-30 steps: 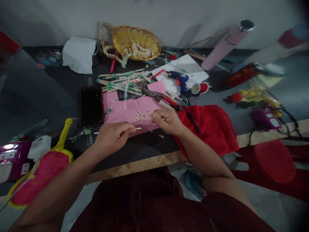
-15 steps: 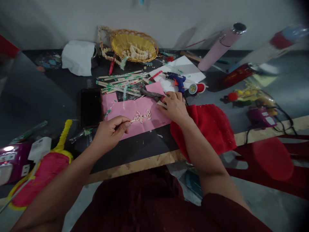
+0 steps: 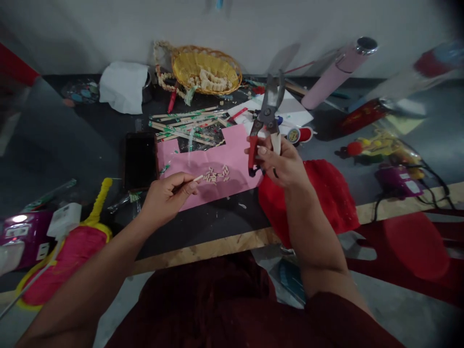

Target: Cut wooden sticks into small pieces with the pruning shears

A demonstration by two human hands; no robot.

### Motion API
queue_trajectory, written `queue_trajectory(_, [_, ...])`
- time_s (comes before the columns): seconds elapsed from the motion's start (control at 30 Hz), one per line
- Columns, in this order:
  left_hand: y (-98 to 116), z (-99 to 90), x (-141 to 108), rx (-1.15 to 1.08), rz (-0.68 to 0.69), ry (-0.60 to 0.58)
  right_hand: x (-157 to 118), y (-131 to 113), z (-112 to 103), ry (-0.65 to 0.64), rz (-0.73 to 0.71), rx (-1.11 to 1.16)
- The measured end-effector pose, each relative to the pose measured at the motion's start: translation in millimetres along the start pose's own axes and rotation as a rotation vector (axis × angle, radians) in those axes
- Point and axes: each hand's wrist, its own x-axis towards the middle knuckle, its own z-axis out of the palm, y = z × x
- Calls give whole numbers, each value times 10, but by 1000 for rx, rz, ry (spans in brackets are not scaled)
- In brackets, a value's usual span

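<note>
My left hand (image 3: 168,195) pinches a short pale wooden stick (image 3: 198,178) between thumb and fingers, low over the pink paper (image 3: 237,145). Several small cut pieces of stick (image 3: 213,175) lie in a loose pile on that paper, just right of the stick's tip. Raised above the paper's right side, my right hand (image 3: 284,162) is closed round the handles of a pair of hand snips (image 3: 267,115). One handle shows red, the other whitish. The snips' dark blades point up and away from me, spread apart.
Behind the paper lie wrapped wooden chopsticks (image 3: 181,126). A phone (image 3: 140,162) rests on the left; red cloth (image 3: 326,193) hangs over the right front edge. Farther back are a wicker basket (image 3: 177,58), a red thread spool (image 3: 306,134) and a tall pink flask (image 3: 337,72).
My right hand has lifted the snips off the paper and turned them blades upward. My left hand keeps its pinch on the stick in nearly the same place. The view has shifted slightly.
</note>
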Motion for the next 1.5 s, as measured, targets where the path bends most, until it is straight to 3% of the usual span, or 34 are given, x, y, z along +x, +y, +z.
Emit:
queue_trajectory(0.13, [3, -12, 9, -138, -43, 28, -193, -176, 151, -206, 125, 351])
queue_trajectory(0.3, [-10, -39, 37, -436, -140, 83, -309, -195, 275, -473, 237, 513])
queue_trajectory(0.4, [-9, -45, 64, -551, -145, 114, -315, -168, 325, -446, 196, 494])
queue_trajectory(0.57, [24, -47, 81, -647, -142, 133, -294, -158, 326, -267, -6, 156])
queue_trajectory(0.77, [23, -59, 74, -685, -113, 182, -270, -50, 382, -253, -363, -822])
queue_trajectory(0.87, [1, -55, 81, -684, -98, 202, -290, 8, 451, -321, -412, -1081])
queue_trajectory(1.23, [-34, -4, 45, -545, -109, 190, -371, 86, 563, -397, -451, -1122])
queue_trajectory(1.5, [-56, 6, 33, -496, -70, 134, -388, 97, 593, -364, -481, -1137])
